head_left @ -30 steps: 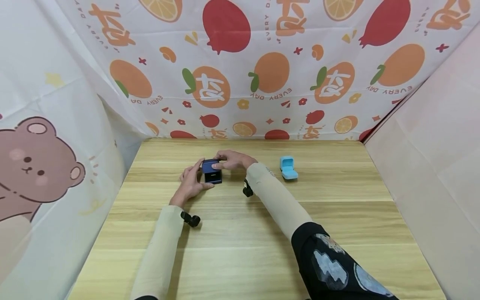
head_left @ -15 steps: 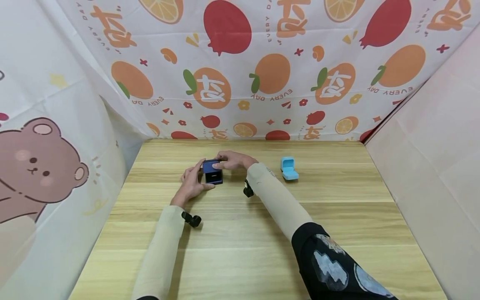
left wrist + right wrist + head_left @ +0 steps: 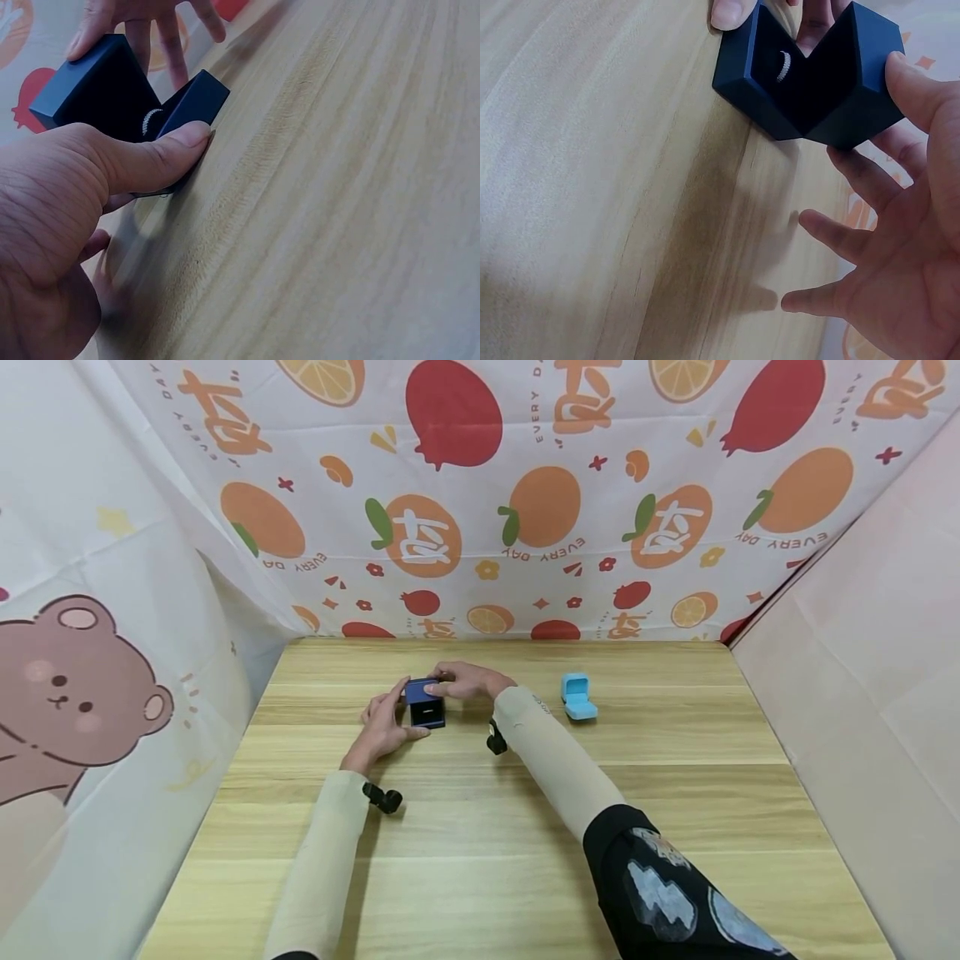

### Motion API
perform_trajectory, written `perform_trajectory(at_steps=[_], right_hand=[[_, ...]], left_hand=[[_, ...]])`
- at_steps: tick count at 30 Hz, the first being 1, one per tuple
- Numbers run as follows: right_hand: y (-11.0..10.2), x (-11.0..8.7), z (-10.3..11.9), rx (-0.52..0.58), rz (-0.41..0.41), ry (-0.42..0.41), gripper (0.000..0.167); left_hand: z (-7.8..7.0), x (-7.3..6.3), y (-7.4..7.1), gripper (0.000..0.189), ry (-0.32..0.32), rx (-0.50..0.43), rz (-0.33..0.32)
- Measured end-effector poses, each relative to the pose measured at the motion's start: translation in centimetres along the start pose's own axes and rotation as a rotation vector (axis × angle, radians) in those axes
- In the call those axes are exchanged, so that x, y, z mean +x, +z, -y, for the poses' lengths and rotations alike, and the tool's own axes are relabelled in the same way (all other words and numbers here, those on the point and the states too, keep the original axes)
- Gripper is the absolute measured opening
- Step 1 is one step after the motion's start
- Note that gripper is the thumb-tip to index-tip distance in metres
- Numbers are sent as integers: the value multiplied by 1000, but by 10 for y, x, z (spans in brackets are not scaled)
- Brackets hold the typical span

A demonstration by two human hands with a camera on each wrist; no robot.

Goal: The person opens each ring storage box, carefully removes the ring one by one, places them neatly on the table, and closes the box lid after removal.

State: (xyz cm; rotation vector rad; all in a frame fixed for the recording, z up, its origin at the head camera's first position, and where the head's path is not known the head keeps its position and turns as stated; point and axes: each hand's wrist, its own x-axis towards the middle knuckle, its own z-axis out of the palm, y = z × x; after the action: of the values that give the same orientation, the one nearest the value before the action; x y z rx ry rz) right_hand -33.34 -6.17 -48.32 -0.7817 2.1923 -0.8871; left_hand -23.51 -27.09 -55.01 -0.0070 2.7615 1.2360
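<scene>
A dark blue ring box [image 3: 422,693] stands with its lid raised on the wooden table, towards the back left of centre. Inside it sits a ring [image 3: 784,66] set with small sparkling stones, upright in the dark lining. My left hand [image 3: 381,727] grips the base from the left, its thumb on the front edge in the left wrist view. From the right, my right hand [image 3: 468,680] pinches the lid, thumb on its top and forefinger at the hinge side. Its other fingers are spread, as the right wrist view shows. The left fingers behind the box are mostly hidden.
A light blue ring box [image 3: 579,708] stands with its lid up to the right of my right hand. Fruit-print cloth [image 3: 480,527] hangs along the table's back edge. White cloth with a bear print [image 3: 90,693] hangs at the left, and a pale panel [image 3: 862,652] at the right.
</scene>
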Motion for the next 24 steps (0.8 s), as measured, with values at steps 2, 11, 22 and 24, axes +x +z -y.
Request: perform_trajectory(at_steps=[2,11,22,24], right_hand=[[0,1,-1,2,0,-3,45],[2,3,-4,10,-11,-6,48],[3,2,-4,20,-14,9,48],[3,2,-5,20,-22,11,48]], left_hand=[[0,0,0,111,1,1,1],[1,-1,0,111,12,-1,-5],[1,-2,2,111,20,-8,-11],[0,-2,2,112,23,-2,-17]])
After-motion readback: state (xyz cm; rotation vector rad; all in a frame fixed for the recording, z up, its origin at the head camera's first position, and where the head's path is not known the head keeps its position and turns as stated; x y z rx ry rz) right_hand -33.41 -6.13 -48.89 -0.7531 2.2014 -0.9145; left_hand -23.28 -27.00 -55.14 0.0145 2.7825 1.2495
